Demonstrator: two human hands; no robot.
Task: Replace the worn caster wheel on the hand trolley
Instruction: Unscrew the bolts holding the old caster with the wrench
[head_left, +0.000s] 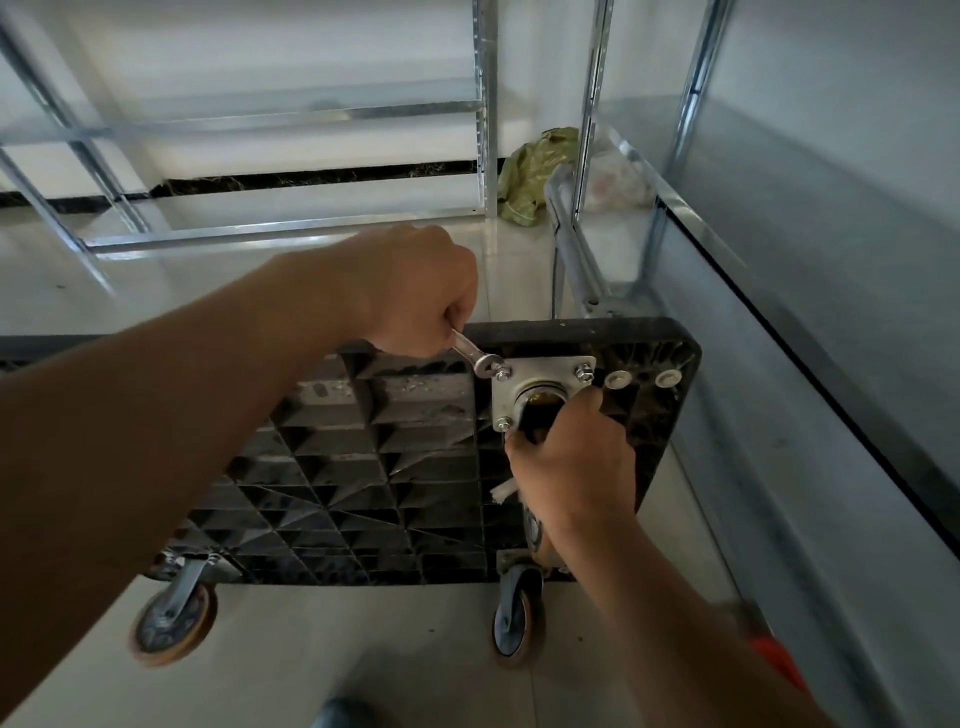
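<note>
The hand trolley (363, 457) lies upside down on the floor, its black ribbed underside facing up. A silver caster mounting plate (566, 376) is bolted at the far right corner. My left hand (415, 291) grips a small wrench (475, 356) whose head sits on the plate's upper-left nut (501, 371). My right hand (571, 462) grips the caster (537, 410) on that plate, hiding most of its wheel. Two more casters with orange-rimmed wheels stand at the near edge, one on the left (174, 618) and one on the right (519, 616).
Metal shelving frames (485, 104) stand behind and to the right. A green bag (535, 174) and a white bag (618, 182) lie on the floor by the trolley's folded handle (576, 249). A grey wall or panel (831, 312) runs along the right.
</note>
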